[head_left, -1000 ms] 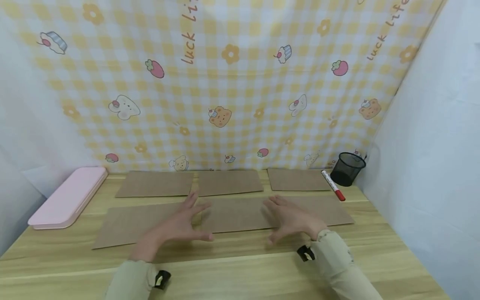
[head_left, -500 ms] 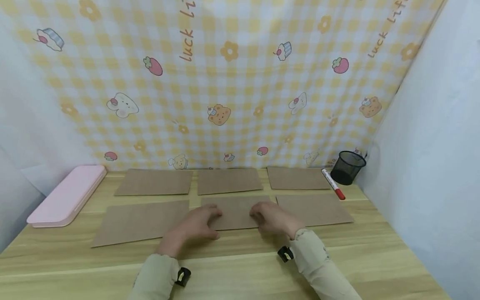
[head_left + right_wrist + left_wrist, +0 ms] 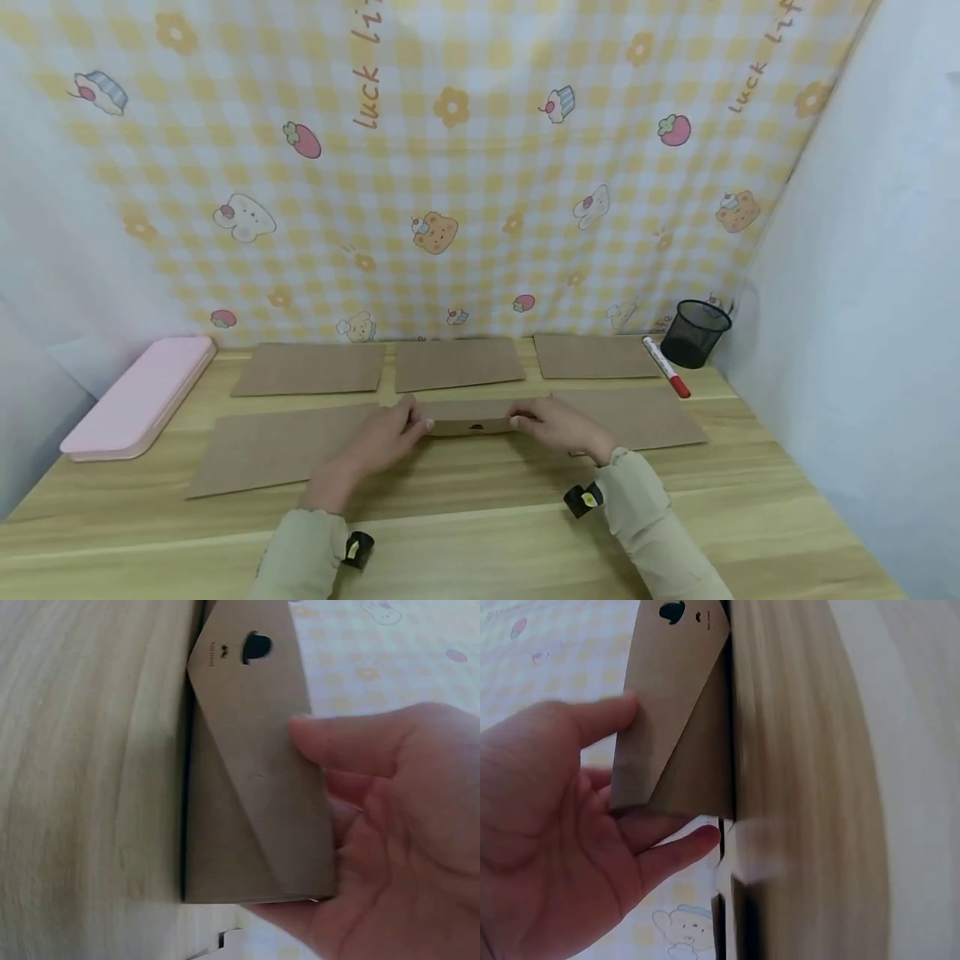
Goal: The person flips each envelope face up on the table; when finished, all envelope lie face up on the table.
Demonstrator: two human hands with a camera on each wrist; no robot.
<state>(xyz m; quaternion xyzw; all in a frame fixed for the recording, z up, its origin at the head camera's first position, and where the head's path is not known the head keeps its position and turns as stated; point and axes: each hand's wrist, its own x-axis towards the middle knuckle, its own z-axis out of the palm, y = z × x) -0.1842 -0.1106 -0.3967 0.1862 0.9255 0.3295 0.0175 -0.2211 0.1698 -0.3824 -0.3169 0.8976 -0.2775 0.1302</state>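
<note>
A brown kraft-paper envelope [image 3: 465, 409] is tilted up off the table at the middle of the front row. My left hand [image 3: 381, 439] pinches its left end, thumb on the near face. At the other end, my right hand [image 3: 561, 427] grips it the same way. Both wrist views show the side with the pointed flap, where a small black hat and moustache are printed on the envelope [image 3: 259, 750]. In the left wrist view the thumb of my left hand [image 3: 562, 817] lies on the flap side, with fingers behind.
More brown envelopes lie flat: a back row with a left one [image 3: 309, 369], a middle one [image 3: 459, 365] and a right one [image 3: 596, 357], plus front-row ones at left [image 3: 262, 457] and right [image 3: 637, 415]. A pink case [image 3: 142, 396], red-and-white marker [image 3: 666, 367] and black mesh cup [image 3: 695, 333] stand around them.
Both hands have come inward from spread fingers over the front row to the middle envelope. They have taken hold of its ends and raised its near edge from the table.
</note>
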